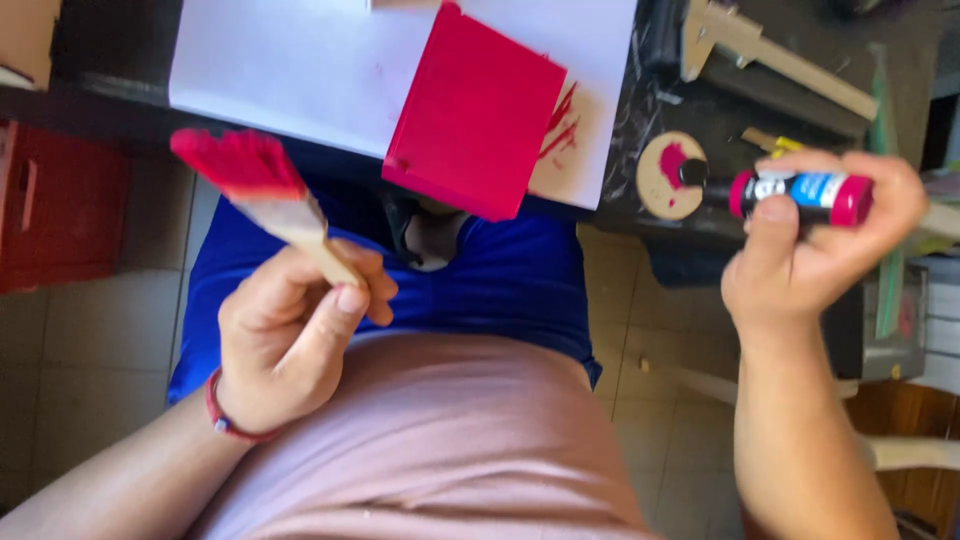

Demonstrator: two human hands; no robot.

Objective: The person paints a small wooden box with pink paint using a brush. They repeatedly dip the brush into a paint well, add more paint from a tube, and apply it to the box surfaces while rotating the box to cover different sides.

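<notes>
My left hand (pixel 290 335) grips the wooden handle of a flat paintbrush (pixel 262 190) whose bristles are covered in red paint and point up and left. My right hand (pixel 815 245) holds a small bottle of red paint (pixel 800 190) on its side, its dark nozzle over a round wooden disc (pixel 658 185) that bears a blob of red paint. Between the hands, a red-painted box (pixel 475 110) lies on a white sheet of paper (pixel 300 70) with red streaks beside it.
The paper lies on a dark work table (pixel 700 110) with wooden pieces (pixel 760 45) at the upper right. A red crate (pixel 60 205) stands at the left on the tiled floor (pixel 90 360). My lap, in blue shorts (pixel 500 280), is below the table edge.
</notes>
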